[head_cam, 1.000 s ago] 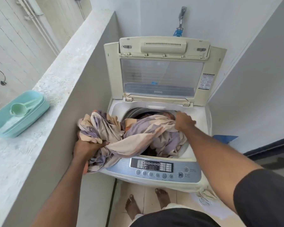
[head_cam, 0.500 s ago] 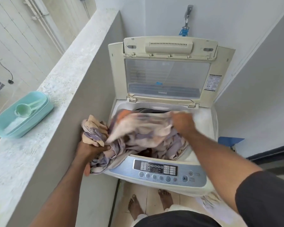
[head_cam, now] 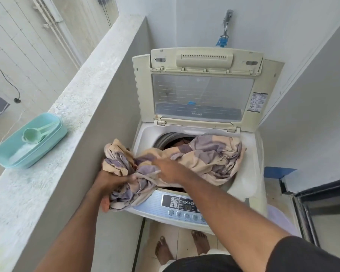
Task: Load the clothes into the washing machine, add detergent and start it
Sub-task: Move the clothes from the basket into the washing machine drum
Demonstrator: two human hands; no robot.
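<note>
A top-loading washing machine [head_cam: 245,179] stands with its lid [head_cam: 202,89] raised. A beige and purple cloth [head_cam: 210,156] lies across the drum opening and hangs over the machine's front left corner. My left hand [head_cam: 110,183] grips the bunched end of the cloth outside the machine, at that corner. My right hand [head_cam: 169,169] is blurred and rests on the cloth near its middle, fingers toward the left hand; whether it grips is unclear. Darker clothes show inside the drum [head_cam: 177,143]. A teal tub of white detergent powder [head_cam: 53,140] with a green scoop [head_cam: 31,135] sits on the ledge at left.
A concrete ledge [head_cam: 82,99] runs along the left, close against the machine. The control panel [head_cam: 183,207] faces me at the front. A tap [head_cam: 226,22] sticks out of the wall above the lid. My bare feet [head_cam: 163,250] stand on tiles below. A dark frame [head_cam: 322,209] is at the right.
My right hand has come from the far right rim of the drum back to the cloth's middle, near my left hand. The cloth's right part now lies spread over the drum.
</note>
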